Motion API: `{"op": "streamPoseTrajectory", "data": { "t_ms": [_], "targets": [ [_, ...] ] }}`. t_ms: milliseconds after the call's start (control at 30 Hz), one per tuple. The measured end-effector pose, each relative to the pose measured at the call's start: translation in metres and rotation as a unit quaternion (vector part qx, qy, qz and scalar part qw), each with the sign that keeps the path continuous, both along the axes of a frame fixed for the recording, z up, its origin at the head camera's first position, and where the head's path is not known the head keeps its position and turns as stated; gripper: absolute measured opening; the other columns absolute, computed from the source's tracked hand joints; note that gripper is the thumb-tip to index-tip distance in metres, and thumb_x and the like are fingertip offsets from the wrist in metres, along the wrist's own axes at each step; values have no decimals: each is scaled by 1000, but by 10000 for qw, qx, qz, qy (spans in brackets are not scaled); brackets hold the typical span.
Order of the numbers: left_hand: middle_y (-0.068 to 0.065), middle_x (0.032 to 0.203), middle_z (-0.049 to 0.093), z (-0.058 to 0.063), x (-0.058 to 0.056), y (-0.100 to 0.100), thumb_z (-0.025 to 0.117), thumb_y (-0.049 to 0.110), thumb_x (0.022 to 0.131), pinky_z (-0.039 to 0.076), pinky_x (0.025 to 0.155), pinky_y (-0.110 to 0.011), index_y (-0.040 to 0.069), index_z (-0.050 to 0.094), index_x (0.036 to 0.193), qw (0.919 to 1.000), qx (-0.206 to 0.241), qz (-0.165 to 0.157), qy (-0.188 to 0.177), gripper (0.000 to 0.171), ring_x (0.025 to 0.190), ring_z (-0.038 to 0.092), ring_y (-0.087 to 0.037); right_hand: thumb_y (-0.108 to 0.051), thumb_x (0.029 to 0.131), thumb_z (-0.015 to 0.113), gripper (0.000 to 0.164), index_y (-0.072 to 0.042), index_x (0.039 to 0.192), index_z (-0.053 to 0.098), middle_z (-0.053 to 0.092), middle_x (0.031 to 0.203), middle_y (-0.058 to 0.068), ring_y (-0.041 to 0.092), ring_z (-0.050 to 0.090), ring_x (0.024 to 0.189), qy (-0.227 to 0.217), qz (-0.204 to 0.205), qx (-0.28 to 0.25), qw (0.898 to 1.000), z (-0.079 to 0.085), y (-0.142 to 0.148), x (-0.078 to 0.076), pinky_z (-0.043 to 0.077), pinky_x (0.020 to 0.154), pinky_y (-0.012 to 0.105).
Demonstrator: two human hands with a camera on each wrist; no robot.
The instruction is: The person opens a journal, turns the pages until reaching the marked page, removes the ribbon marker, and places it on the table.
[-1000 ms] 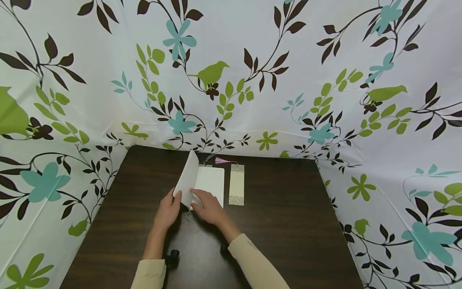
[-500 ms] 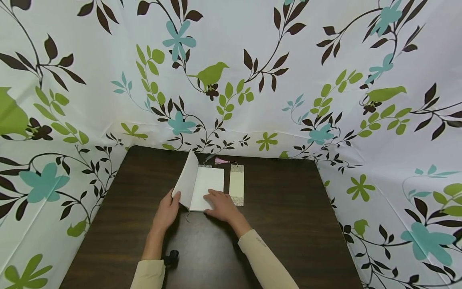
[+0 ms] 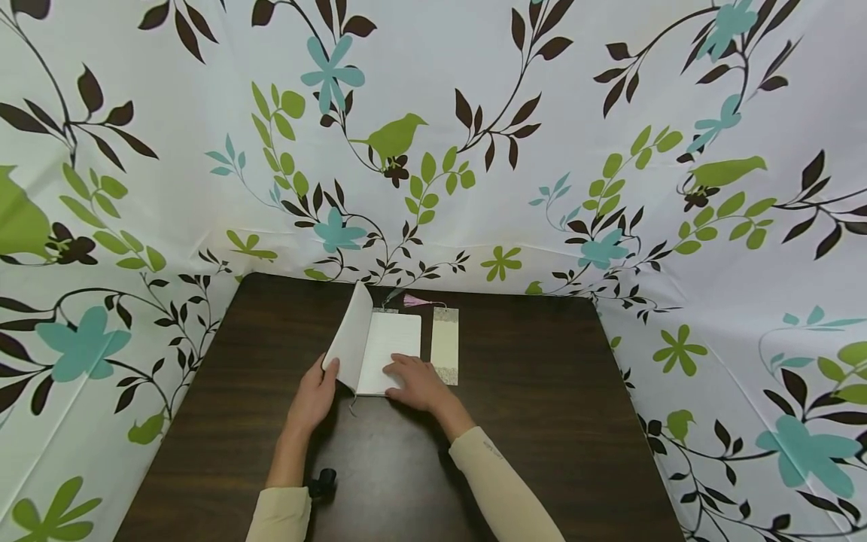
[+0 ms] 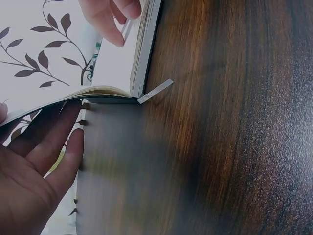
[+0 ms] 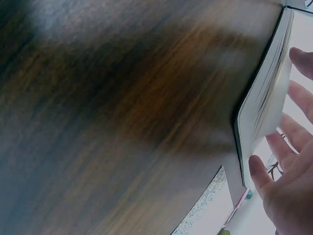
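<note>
An open notebook (image 3: 396, 335) with a dark cover lies on the table, its left side raised at a slant. My left hand (image 3: 314, 395) grips that raised side at its lower outer edge, thumb on the page and fingers behind the cover. Lightly bent fingers of my right hand (image 3: 421, 385) rest on the lower part of the flat right page. From the bottom of the spine sticks out a ribbon marker (image 4: 156, 91). Right of the notebook lies a cream bookmark (image 3: 445, 342) with patterned ends and a pink tassel (image 3: 416, 300).
The dark wooden table (image 3: 542, 421) ends at the back against a patterned curtain (image 3: 501, 188), which also hangs at both sides. Behind the notebook's top edge shows part of another bookmark (image 3: 386, 310), mostly hidden. A black wrist device (image 3: 323, 483) sits by my left sleeve.
My right hand has moved right, away from the fold and onto the right page, which shows more fully now. The left hand keeps its hold on the raised side.
</note>
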State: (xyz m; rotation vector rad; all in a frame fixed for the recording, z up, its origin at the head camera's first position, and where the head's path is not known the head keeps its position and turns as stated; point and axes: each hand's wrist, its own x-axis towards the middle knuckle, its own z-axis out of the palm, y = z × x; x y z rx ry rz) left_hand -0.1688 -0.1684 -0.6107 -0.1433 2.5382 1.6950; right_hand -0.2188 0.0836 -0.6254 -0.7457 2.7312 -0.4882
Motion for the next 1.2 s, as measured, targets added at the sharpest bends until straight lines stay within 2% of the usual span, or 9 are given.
{"op": "streamPoseTrajectory", "data": {
  "t_ms": [133,267,600,733,833,900,967,1100,1200],
  "targets": [
    [-24,154,58,0,0,0,34,49,118,40,120,-59,6,48,158,10000,57,-25,42,60,146,52,-39,-37,106,69,18,-26,115,80,60,158,-1,27,58,143,385,156,42,9991,-1,1,-1,49,113,55],
    [-24,153,59,0,-1,2,34,48,118,40,119,-59,6,49,156,9999,86,-2,58,59,145,52,-39,-35,105,71,13,-29,100,81,69,146,-5,23,65,132,808,337,186,9960,-4,1,-1,51,108,51],
    [-24,157,55,0,-1,3,33,48,118,38,122,-59,5,45,160,9999,138,-54,32,61,148,49,-39,-31,105,71,11,-26,114,76,65,148,-2,23,61,135,1017,252,122,9944,-3,4,8,51,108,51],
    [-24,159,54,0,-1,2,33,48,118,37,123,-60,5,44,161,9999,126,-76,15,62,150,48,-40,-31,102,75,31,-25,132,71,54,161,5,30,51,147,998,-387,-314,9938,-6,6,8,47,112,56],
    [-25,160,52,0,0,1,33,49,118,36,123,-61,5,43,162,9999,123,-51,-32,63,152,46,-40,-28,100,77,46,-23,143,64,44,169,9,36,44,153,891,-1060,-925,9860,-6,5,5,42,115,62],
    [-25,161,51,0,0,0,33,49,118,36,124,-61,5,42,162,9999,118,-38,-41,63,153,45,-41,-25,99,78,57,-21,152,57,38,172,13,39,38,156,642,-1521,-1546,9741,-5,4,4,38,118,66],
    [-24,162,51,0,1,-1,33,50,118,36,124,-61,5,42,162,9999,124,-33,-55,64,152,45,-40,-24,98,78,70,-15,160,47,33,173,18,42,35,157,398,-1882,-2241,9554,-4,2,2,35,120,68],
    [-23,164,48,0,0,-2,33,50,118,34,125,-60,6,40,164,9997,188,-90,-86,65,155,43,-39,-26,101,76,91,-10,171,20,25,174,24,46,40,152,-523,-2393,-3776,8930,-6,-5,2,40,119,64],
    [-21,166,46,0,0,-2,33,51,117,33,126,-60,6,39,165,9995,250,-125,-115,66,157,40,-38,-23,106,69,89,-10,173,12,32,171,26,47,52,144,-1201,-2458,-4481,8511,-8,-14,4,48,114,60]
  ]
}}
